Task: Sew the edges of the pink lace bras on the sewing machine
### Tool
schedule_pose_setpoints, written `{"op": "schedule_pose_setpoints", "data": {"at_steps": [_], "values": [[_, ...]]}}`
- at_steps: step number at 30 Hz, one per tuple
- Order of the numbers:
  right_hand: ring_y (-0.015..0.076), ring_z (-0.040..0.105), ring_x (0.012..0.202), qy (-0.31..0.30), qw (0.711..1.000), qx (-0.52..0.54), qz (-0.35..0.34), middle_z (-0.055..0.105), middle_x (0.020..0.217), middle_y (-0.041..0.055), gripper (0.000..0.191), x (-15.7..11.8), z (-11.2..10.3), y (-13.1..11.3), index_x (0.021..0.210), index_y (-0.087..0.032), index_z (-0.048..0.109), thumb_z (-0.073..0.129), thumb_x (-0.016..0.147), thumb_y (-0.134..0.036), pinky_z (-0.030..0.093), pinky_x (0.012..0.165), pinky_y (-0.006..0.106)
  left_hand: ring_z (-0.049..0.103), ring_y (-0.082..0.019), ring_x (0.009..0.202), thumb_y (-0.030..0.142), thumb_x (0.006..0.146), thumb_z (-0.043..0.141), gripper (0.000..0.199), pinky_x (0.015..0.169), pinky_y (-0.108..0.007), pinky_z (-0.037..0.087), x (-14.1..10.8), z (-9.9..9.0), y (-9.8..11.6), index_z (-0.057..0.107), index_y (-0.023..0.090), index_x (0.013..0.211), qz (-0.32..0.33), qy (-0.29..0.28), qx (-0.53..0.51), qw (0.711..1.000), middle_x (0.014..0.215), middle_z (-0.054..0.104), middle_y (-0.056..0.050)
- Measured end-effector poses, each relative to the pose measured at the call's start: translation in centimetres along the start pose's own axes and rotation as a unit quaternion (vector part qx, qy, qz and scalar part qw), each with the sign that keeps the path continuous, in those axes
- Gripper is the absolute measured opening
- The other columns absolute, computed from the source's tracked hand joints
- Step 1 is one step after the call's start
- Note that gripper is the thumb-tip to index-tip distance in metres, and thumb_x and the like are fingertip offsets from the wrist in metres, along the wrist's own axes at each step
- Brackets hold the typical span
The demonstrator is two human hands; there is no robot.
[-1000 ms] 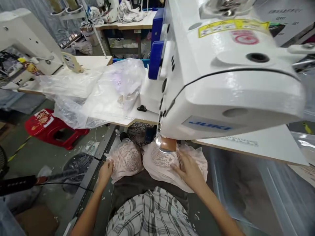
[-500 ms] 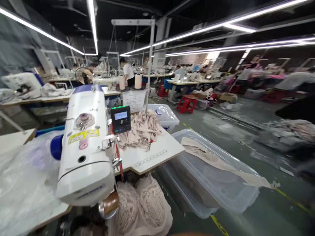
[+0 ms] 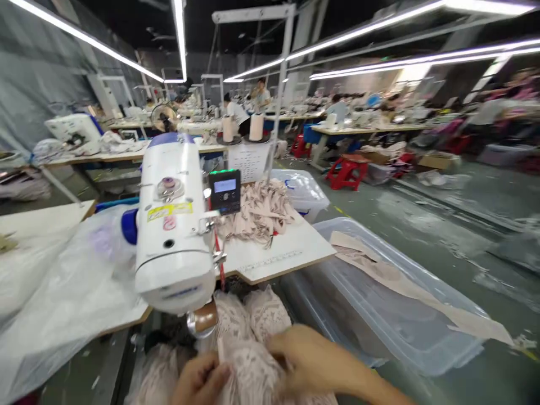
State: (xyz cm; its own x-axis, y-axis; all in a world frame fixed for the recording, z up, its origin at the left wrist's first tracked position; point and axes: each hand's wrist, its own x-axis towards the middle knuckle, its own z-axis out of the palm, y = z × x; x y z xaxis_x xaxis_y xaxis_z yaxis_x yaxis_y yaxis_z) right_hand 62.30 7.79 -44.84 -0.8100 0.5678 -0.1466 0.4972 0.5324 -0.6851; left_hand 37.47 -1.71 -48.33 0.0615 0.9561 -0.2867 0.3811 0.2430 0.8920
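At the bottom of the view, my left hand (image 3: 200,378) is closed with thumb and fingers pinching the edge of a beige lace bra (image 3: 253,365). From the right, my right hand (image 3: 306,357) grips the same lace piece; motion blurs it and its fingertips are partly hidden. Just beyond lie more rounded lace cups (image 3: 268,312), below the front of the white sewing machine (image 3: 175,236). Further lace pieces (image 3: 158,371) sit left of my left hand.
Beige straps (image 3: 257,211) are heaped on the white worktable (image 3: 291,247) beside a control panel (image 3: 225,191). To the right stands a clear plastic bin (image 3: 405,332) with a beige fabric strip (image 3: 400,281) over it. Plastic sheeting (image 3: 71,281) covers the left tabletop. Co-workers sit further back.
Both my hands have come into view at the bottom and now hold a lace bra in front of the other cups. The camera has turned left and tilted down slightly.
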Motion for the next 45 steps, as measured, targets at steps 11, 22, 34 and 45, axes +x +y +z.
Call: {"op": "schedule_pose_setpoints", "data": {"at_steps": [11,22,34,45], "values": [[0.0142,0.053,0.062,0.166,0.966,0.176,-0.091,0.061,0.072,0.0005,0.021,6.7,4.8,-1.1,0.101,-0.020,0.066,0.054,0.094,-0.037,0.037,0.058,0.025,0.042,-0.011,0.057,0.046,0.084,0.059,0.033,0.054,-0.023,0.029,-0.6,-4.1,4.6,0.056,0.017,0.069,-0.029,0.078,0.071,0.994,0.059,0.048,0.003],[0.0205,0.060,0.082,0.145,0.942,0.300,-0.034,0.064,0.087,0.0029,0.029,12.2,1.7,-0.5,0.092,-0.021,0.063,0.069,0.083,-0.048,0.047,0.078,0.033,0.049,-0.017,0.059,0.046,0.082,0.052,0.037,0.057,-0.026,0.042,2.4,-7.5,3.7,0.056,0.021,0.055,-0.010,0.222,0.225,0.949,0.050,0.047,0.000],[0.0280,0.059,0.109,0.153,0.930,0.333,-0.007,0.061,0.118,0.0121,0.066,11.9,3.9,1.5,0.125,-0.020,0.054,0.070,0.078,-0.063,0.048,0.096,0.042,0.055,-0.020,0.069,0.041,0.083,0.055,0.033,0.065,-0.027,0.048,2.1,-7.7,2.8,0.051,0.022,0.057,0.021,0.254,0.281,0.925,0.057,0.054,-0.003],[0.0210,0.063,0.083,-0.127,0.857,0.491,0.091,0.066,0.083,0.0017,0.044,5.4,9.3,3.9,0.091,-0.016,0.065,0.080,0.072,-0.053,0.049,0.075,0.031,0.034,-0.012,0.047,0.042,0.082,0.052,0.044,0.046,-0.022,0.033,1.4,-8.6,3.0,0.035,0.022,0.047,-0.026,0.240,0.265,0.934,0.040,0.031,0.004]]}}
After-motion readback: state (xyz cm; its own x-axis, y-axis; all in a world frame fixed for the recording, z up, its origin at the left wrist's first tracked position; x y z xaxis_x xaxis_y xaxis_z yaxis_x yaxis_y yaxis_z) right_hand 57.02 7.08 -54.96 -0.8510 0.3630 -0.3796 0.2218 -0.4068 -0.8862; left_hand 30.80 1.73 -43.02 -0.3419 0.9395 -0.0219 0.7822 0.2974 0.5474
